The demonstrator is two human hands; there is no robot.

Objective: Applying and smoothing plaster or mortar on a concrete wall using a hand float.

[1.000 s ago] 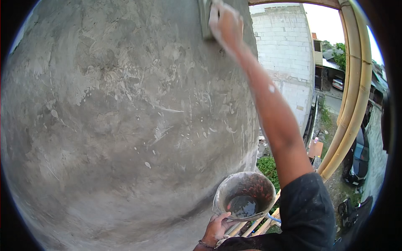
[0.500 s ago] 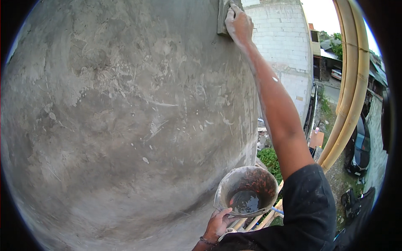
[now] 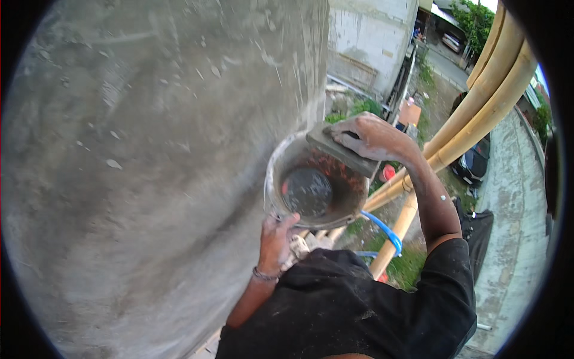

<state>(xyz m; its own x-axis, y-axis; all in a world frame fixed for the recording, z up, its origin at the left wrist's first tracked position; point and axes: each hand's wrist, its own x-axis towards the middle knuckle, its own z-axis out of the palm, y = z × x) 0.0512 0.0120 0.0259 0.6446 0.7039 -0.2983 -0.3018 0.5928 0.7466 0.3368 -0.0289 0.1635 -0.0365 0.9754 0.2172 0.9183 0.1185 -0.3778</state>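
My left hand [image 3: 276,242] grips the near rim of a round, cement-stained bucket [image 3: 275,173], its thumb hooked over the edge. Dark, wet-looking stuff lies at the bucket's bottom, and reddish patches mark its inner wall. Above the bucket's far right rim, my right hand [image 3: 373,139] is closed on a flat grey plastering float [image 3: 335,148]. The float is tilted and covers part of the bucket's mouth; whether it touches the rim I cannot tell. To the left stands the grey plastered wall [image 3: 149,179], streaked and spotted with pale splashes.
Thick bamboo poles [image 3: 472,125] run up the right side, with more below the bucket. A blue strap or hose [image 3: 385,230] loops round one pole. Well below lie grassy ground, a dark car [image 3: 472,161] and a pale concrete strip [image 3: 508,239]. Behind is a white block wall [image 3: 371,42].
My right hand has brought the float down from high on the plastered wall to the bucket's mouth. The view has tipped downward, and my left hand still holds the bucket.
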